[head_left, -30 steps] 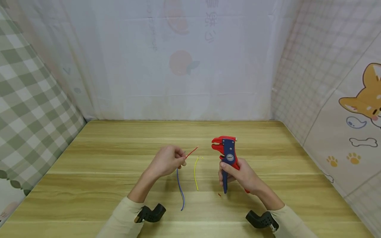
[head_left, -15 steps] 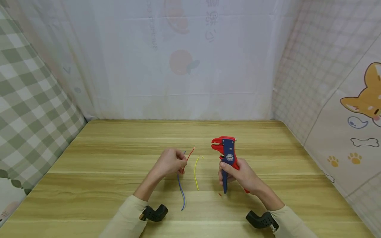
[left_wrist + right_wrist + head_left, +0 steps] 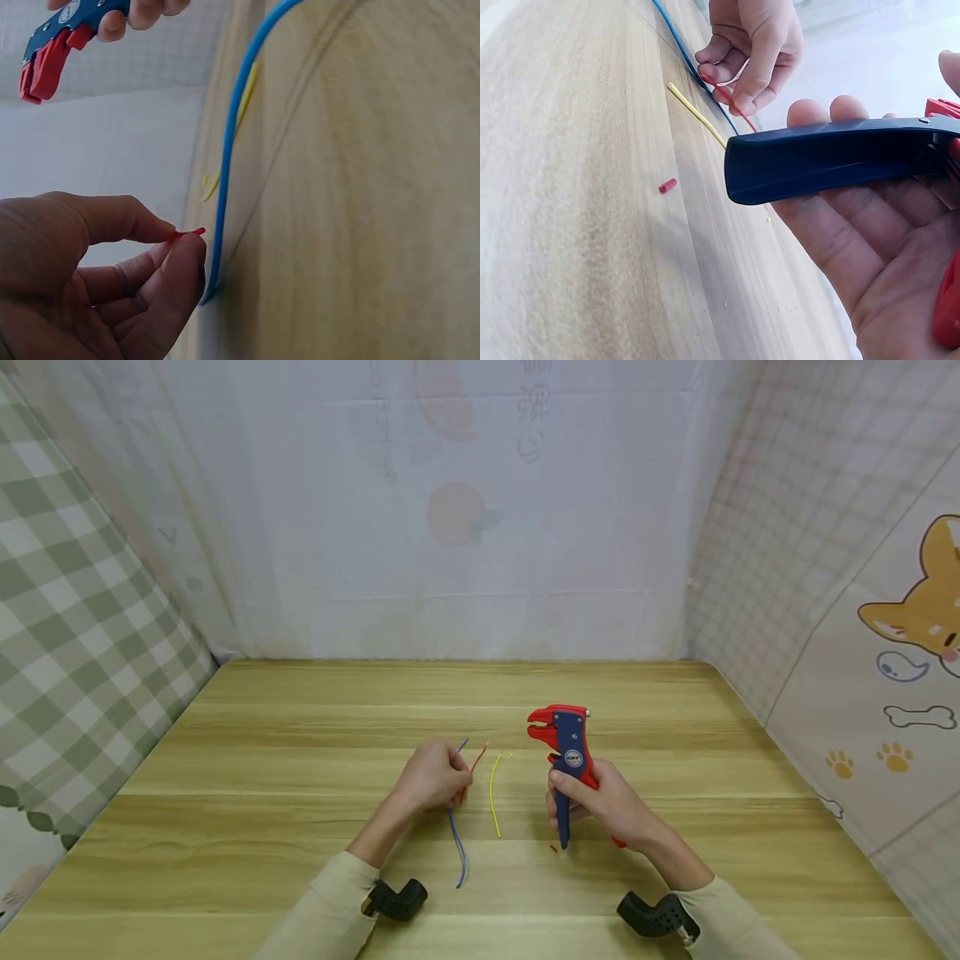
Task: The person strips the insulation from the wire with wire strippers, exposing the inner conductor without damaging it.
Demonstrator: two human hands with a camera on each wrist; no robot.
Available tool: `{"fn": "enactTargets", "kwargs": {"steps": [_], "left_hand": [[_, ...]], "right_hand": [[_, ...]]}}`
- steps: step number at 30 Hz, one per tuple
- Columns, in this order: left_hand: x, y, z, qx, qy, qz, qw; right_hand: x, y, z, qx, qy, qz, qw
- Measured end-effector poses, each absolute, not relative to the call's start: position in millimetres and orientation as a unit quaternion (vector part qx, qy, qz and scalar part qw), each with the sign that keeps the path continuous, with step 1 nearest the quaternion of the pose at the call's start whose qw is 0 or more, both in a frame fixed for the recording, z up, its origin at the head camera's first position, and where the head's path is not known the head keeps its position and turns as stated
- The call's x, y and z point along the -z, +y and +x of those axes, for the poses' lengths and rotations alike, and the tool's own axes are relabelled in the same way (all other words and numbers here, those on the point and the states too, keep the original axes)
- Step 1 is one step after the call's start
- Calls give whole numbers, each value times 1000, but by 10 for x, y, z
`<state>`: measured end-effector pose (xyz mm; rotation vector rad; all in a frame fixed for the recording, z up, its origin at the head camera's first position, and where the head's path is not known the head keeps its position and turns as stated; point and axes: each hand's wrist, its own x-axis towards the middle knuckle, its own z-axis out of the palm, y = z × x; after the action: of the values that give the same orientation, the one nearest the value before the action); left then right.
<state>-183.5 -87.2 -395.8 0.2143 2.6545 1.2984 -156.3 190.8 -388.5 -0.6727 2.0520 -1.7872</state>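
Observation:
Between thumb and fingertips, my left hand (image 3: 431, 777) pinches a short red wire (image 3: 477, 758), whose bare-looking tip points up and away. In the left wrist view only a stub of the red wire (image 3: 191, 232) shows past the fingers. A blue wire (image 3: 459, 853) lies on the table just beside and partly behind that hand. To its right is a yellow wire (image 3: 492, 797). My right hand (image 3: 611, 802) grips the handles of a red and dark-blue wire stripper (image 3: 568, 735). The stripper's mouth points left, with a gap and no wire in it.
A small piece of red insulation (image 3: 667, 185) lies on the wooden table (image 3: 300, 877) near the stripper's handle. A tiny yellow scrap (image 3: 512, 755) lies by the yellow wire's far end. Cloth hangings (image 3: 465, 577) border the table at the back and sides.
My left hand has moved slightly down and toward me, and the red wire now stands steeper in its fingers. The stripper has shifted a little left in the right hand.

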Motion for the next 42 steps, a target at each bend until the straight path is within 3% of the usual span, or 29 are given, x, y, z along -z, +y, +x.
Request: {"fn": "enactTargets", "kwargs": {"steps": [14, 42], "left_hand": [[3993, -806, -1801, -419, 899, 63, 107], [3959, -798, -1801, -402, 910, 75, 70]], "right_hand": [[3890, 1886, -1554, 624, 724, -239, 170], [3903, 1876, -1554, 622, 723, -241, 181]]}}
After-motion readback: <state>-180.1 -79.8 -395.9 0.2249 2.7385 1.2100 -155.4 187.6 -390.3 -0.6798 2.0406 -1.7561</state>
